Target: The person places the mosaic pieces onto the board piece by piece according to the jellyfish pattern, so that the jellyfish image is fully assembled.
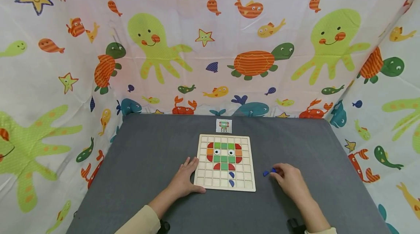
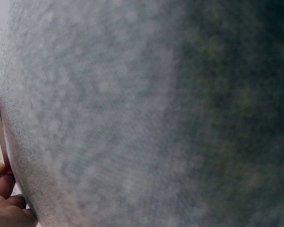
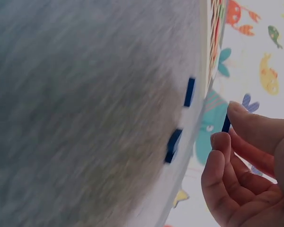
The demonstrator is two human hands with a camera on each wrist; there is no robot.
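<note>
A pale wooden grid board [image 1: 210, 181] lies on the table, bearing a pattern of red, green and orange pieces with two eye pieces. Two blue half-round pieces [image 1: 231, 183] lie in its lower cells. My left hand [image 1: 183, 178] rests at the board's lower left, fingers along the left edge and thumb at the front corner. Right of the board, my right hand [image 1: 290, 181] pinches a small blue piece [image 3: 226, 122] between thumb and fingertip. Below that hand, two more blue pieces, one nearer the board [image 3: 189, 92] and another [image 3: 173, 145], lie on the cloth.
A small picture card [image 1: 224, 125] with a similar figure lies behind the board. Grey cloth [image 1: 147, 146] covers the table. A curtain [image 1: 203, 62] printed with sea animals hangs behind and at both sides. Blurred grey cloth fills most of the left wrist view.
</note>
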